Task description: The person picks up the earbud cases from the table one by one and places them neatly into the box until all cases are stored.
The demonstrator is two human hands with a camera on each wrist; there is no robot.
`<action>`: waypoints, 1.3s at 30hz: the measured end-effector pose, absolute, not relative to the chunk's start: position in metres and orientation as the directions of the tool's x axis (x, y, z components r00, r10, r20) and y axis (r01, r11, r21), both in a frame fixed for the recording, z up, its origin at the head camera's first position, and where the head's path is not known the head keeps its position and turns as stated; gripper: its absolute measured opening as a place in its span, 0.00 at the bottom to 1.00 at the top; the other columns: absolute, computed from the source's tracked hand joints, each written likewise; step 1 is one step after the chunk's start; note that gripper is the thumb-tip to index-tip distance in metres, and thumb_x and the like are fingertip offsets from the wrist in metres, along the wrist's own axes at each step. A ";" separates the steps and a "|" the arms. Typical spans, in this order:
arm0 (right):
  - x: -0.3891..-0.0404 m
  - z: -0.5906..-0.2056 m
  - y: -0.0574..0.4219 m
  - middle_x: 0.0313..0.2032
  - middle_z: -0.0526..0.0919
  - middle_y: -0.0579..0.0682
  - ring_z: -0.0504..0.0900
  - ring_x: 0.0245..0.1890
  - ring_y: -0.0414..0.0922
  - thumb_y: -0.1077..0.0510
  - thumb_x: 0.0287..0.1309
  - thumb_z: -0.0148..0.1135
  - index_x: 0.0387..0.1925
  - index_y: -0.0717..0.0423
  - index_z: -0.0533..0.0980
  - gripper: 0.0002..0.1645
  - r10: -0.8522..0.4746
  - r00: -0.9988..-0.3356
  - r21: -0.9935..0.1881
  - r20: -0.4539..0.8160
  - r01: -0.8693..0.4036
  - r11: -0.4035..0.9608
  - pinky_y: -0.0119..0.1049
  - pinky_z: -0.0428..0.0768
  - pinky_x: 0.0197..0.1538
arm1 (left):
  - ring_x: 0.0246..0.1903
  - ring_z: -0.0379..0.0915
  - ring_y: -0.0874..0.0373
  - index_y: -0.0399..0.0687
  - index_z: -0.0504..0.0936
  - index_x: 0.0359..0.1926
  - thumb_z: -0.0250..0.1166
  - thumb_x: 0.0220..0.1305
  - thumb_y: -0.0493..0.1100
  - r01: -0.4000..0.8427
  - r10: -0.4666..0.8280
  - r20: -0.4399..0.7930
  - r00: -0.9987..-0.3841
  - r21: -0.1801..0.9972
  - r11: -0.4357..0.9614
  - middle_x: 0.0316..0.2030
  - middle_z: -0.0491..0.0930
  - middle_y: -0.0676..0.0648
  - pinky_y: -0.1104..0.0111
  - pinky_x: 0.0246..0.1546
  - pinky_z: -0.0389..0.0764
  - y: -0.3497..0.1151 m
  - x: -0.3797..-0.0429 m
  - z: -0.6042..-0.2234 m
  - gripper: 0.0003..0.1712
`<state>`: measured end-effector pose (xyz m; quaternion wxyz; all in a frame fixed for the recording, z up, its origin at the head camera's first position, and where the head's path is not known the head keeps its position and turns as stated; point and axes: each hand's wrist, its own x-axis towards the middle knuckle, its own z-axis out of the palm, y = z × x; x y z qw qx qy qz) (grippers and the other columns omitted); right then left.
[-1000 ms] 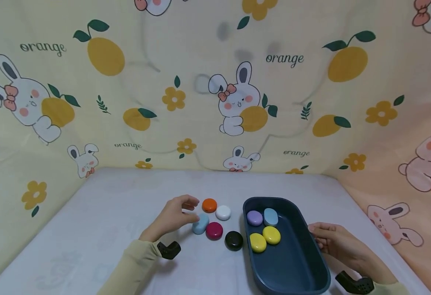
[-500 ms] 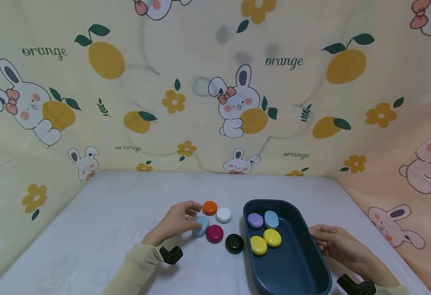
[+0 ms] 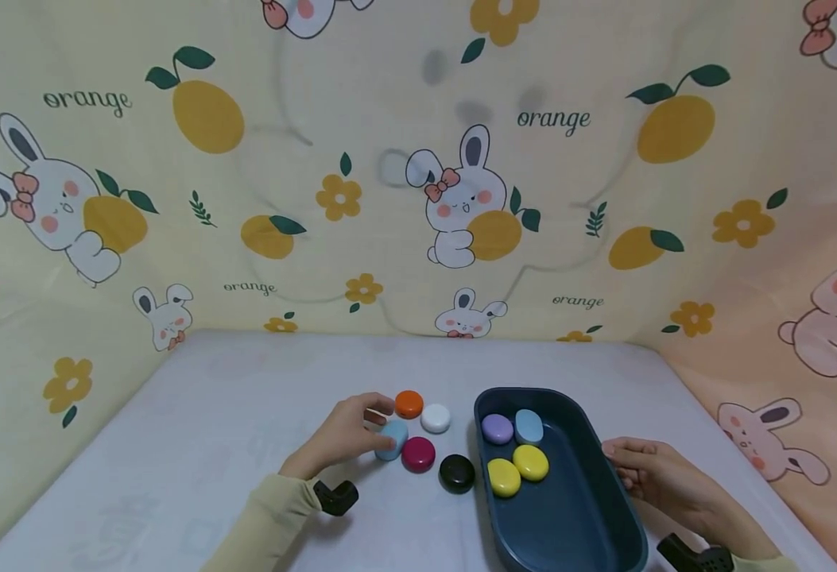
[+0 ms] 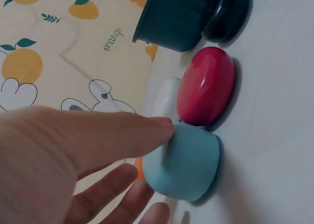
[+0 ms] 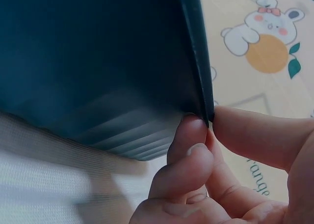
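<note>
My left hand (image 3: 342,435) is at a light blue rounded block (image 3: 394,437) on the white tabletop. Its thumb lies against the block's near side, and in the left wrist view the curled fingers (image 4: 117,184) come close along its other side. Touching or nearly touching this block is a glossy crimson rounded block (image 4: 206,85). My right hand (image 3: 668,478) pinches the side rim of a dark blue tray (image 3: 568,536), thumb outside and fingers curled under the rim. Inside the tray are a purple block (image 3: 497,429), a light blue block (image 3: 528,427) and two yellow blocks (image 3: 530,462).
Orange (image 3: 408,404) and white (image 3: 435,418) rounded blocks lie beyond the crimson one. A black block (image 3: 457,474) sits close by the tray's left wall. Patterned cloth (image 3: 296,175) with rabbits and oranges walls off the back and sides of the table.
My left hand has lowered slightly and moved right, and its thumb has come onto the light blue block. My right hand keeps its hold on the tray rim.
</note>
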<state>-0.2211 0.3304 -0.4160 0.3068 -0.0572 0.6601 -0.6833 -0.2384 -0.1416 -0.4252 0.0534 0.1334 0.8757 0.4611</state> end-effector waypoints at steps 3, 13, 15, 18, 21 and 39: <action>-0.220 -0.417 0.331 0.36 0.82 0.44 0.75 0.34 0.40 0.53 0.76 0.49 0.48 0.52 0.82 0.16 -0.491 -0.808 -0.937 -0.326 0.345 0.054 0.33 0.74 0.44 | 0.50 0.75 0.46 0.40 0.78 0.56 0.76 0.53 0.38 0.187 0.290 0.027 -0.957 0.821 0.540 0.51 0.79 0.45 0.55 0.48 0.80 -0.140 -0.238 -0.425 0.29; -0.218 -0.415 0.327 0.35 0.81 0.45 0.74 0.34 0.42 0.51 0.74 0.51 0.48 0.53 0.81 0.16 -0.453 -0.824 -0.937 -0.341 0.338 0.092 0.35 0.74 0.44 | 0.50 0.75 0.47 0.41 0.78 0.57 0.78 0.51 0.39 0.174 0.292 0.006 -0.956 0.815 0.553 0.52 0.78 0.46 0.54 0.49 0.79 -0.142 -0.237 -0.425 0.31; -0.218 -0.416 0.327 0.35 0.81 0.45 0.74 0.34 0.42 0.51 0.74 0.51 0.48 0.53 0.81 0.16 -0.445 -0.825 -0.934 -0.348 0.346 0.090 0.35 0.74 0.44 | 0.51 0.75 0.47 0.41 0.78 0.57 0.78 0.51 0.39 0.174 0.296 0.002 -0.955 0.814 0.555 0.52 0.78 0.46 0.54 0.50 0.79 -0.142 -0.237 -0.425 0.31; -0.217 -0.416 0.328 0.35 0.81 0.45 0.74 0.33 0.42 0.51 0.74 0.51 0.47 0.53 0.82 0.15 -0.443 -0.825 -0.932 -0.351 0.354 0.079 0.35 0.75 0.43 | 0.51 0.75 0.47 0.41 0.78 0.57 0.78 0.50 0.39 0.173 0.302 -0.004 -0.953 0.812 0.557 0.52 0.78 0.46 0.55 0.51 0.78 -0.141 -0.237 -0.425 0.32; -0.218 -0.415 0.328 0.34 0.80 0.46 0.74 0.34 0.43 0.52 0.75 0.50 0.47 0.54 0.81 0.15 -0.452 -0.822 -0.932 -0.346 0.356 0.068 0.35 0.75 0.43 | 0.50 0.75 0.47 0.41 0.78 0.56 0.78 0.49 0.39 0.176 0.305 -0.004 -0.952 0.812 0.557 0.52 0.78 0.45 0.55 0.51 0.78 -0.141 -0.238 -0.425 0.32; -0.221 -0.415 0.326 0.36 0.82 0.46 0.76 0.34 0.43 0.51 0.74 0.52 0.47 0.52 0.81 0.14 -0.402 -0.847 -0.936 -0.349 0.337 0.102 0.35 0.75 0.43 | 0.50 0.75 0.44 0.39 0.76 0.59 0.78 0.47 0.35 0.197 0.360 -0.024 -0.933 0.802 0.563 0.54 0.77 0.44 0.52 0.50 0.78 -0.139 -0.233 -0.424 0.36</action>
